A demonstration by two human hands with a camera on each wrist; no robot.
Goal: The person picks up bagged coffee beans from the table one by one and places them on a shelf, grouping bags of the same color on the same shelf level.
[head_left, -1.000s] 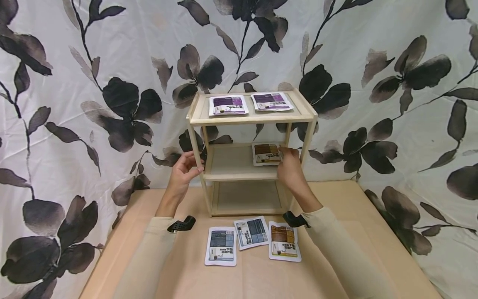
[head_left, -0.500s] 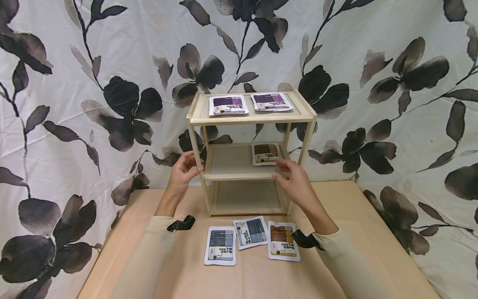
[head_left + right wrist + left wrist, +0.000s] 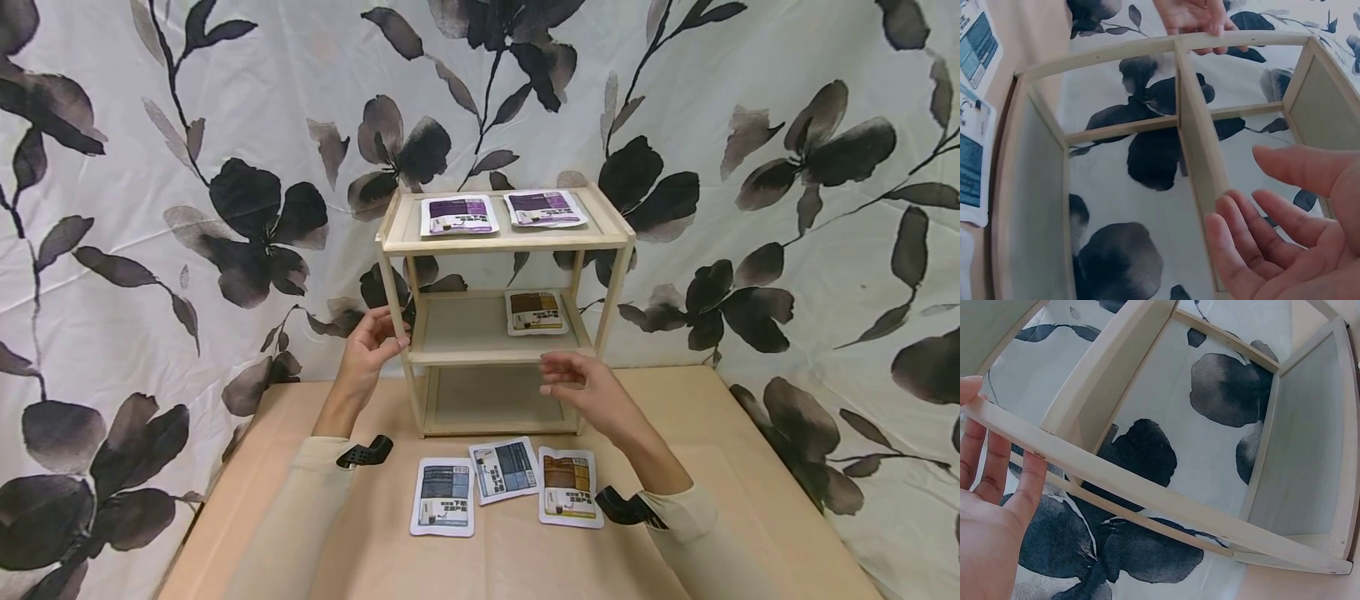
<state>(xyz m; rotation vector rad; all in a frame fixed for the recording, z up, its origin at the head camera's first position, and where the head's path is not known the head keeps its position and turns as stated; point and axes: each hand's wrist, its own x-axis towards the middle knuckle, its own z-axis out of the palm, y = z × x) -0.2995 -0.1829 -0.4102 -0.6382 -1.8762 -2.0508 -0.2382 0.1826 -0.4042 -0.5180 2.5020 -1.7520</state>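
A three-tier wooden shelf rack (image 3: 510, 357) stands at the table's back. My left hand (image 3: 365, 354) holds its left front post (image 3: 1122, 481), thumb on one side and fingers on the other. In front of the rack's right side hangs my right hand (image 3: 592, 392), its fingers loosely bent and nothing in them, as the right wrist view (image 3: 1291, 231) also shows. A brown-labelled pouch (image 3: 536, 312) lies on the right of the middle tier. Two purple-labelled pouches, a left one (image 3: 459, 215) and a right one (image 3: 545, 208), lie on the top tier.
Before the rack, the table (image 3: 360, 533) bears two blue-labelled pouches, one upright (image 3: 442, 497) and one turned (image 3: 506, 470), and a brown-labelled pouch (image 3: 571, 487) near my right wrist. A floral cloth (image 3: 285, 100) hangs behind.
My right hand has let go of the brown-labelled pouch on the middle tier and drawn back toward me and down. My left hand stays on the post.
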